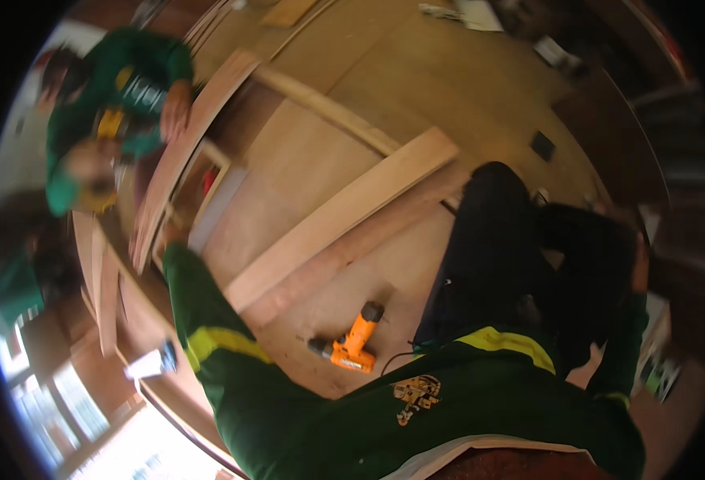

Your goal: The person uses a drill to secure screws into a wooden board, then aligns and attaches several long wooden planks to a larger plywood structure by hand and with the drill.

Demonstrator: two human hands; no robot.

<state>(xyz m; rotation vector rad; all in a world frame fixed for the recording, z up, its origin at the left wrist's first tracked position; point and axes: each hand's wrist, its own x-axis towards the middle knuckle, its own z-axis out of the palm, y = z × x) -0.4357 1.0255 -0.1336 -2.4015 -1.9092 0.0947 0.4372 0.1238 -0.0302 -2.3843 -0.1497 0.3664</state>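
Observation:
My left arm, in a green sleeve with a yellow band, reaches toward a narrow wooden frame. At its end my left hand (175, 232) is small and blurred beside that frame (208, 192), which has a red thing (209, 179) inside. How its fingers lie does not show. Far to the right, my right hand (640, 264) is beside my bent knee, its fingers blurred and partly hidden. An orange cordless drill (358, 342) lies on the wooden surface in front of me, touched by neither hand. Beyond it, a long pale board (344, 216) lies diagonally next to a darker board (352, 244).
Another person (112, 104) in green works at the upper left with a yellow-and-black power tool (108, 124), behind a long curved board (196, 132). A wooden strip (328, 108) runs across the back. A white-and-blue object (152, 362) lies left. A small dark block (542, 146) lies right.

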